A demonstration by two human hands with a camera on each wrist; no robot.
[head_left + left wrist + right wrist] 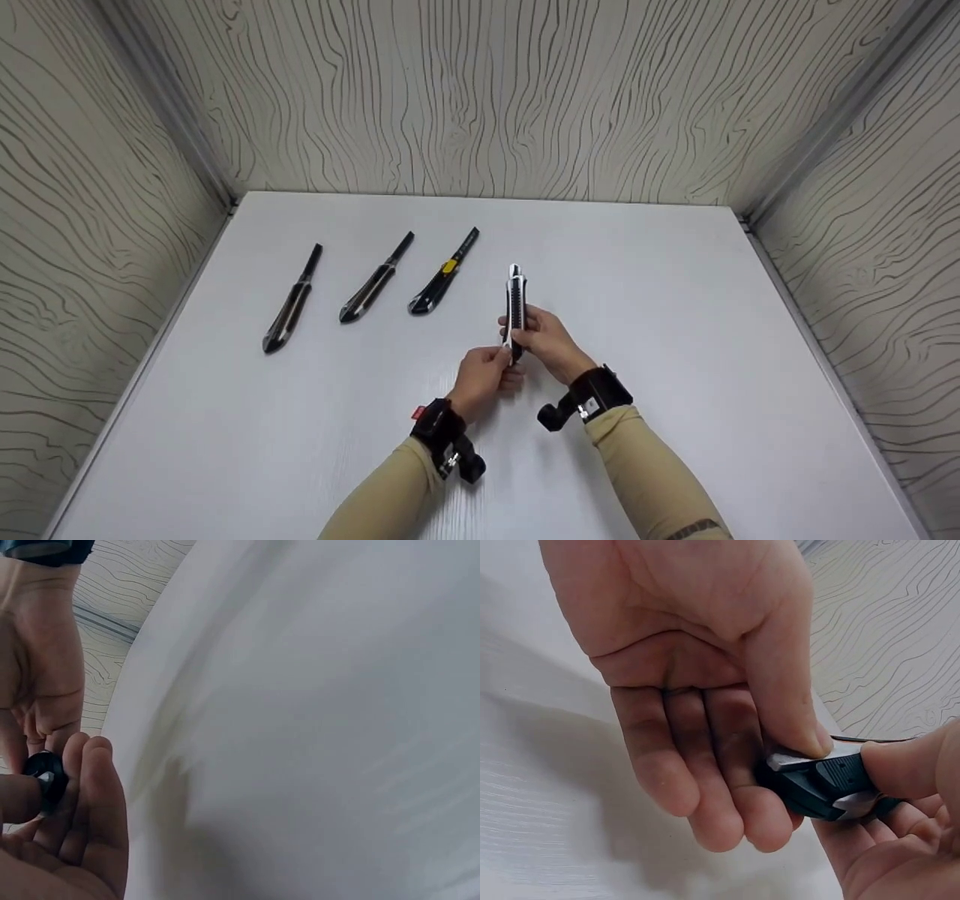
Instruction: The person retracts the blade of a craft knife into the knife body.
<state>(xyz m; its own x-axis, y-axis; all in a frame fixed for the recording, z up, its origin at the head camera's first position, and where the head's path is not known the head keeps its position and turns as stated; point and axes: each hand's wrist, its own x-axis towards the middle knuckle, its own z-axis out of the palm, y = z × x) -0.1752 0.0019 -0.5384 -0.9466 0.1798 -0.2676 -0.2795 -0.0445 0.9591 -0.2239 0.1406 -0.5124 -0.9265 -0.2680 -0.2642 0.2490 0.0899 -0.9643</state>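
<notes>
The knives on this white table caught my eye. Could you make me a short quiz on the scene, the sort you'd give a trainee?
1. How many knives lie on the table, not counting the held knife?

2. True or false: only one hand grips the held knife.

3. What colour is the slider on the lying knife nearest the held one?
A) red
B) yellow
C) green

Key:
1. Three.
2. False: the left hand and the right hand both hold it.
3. B.
</notes>
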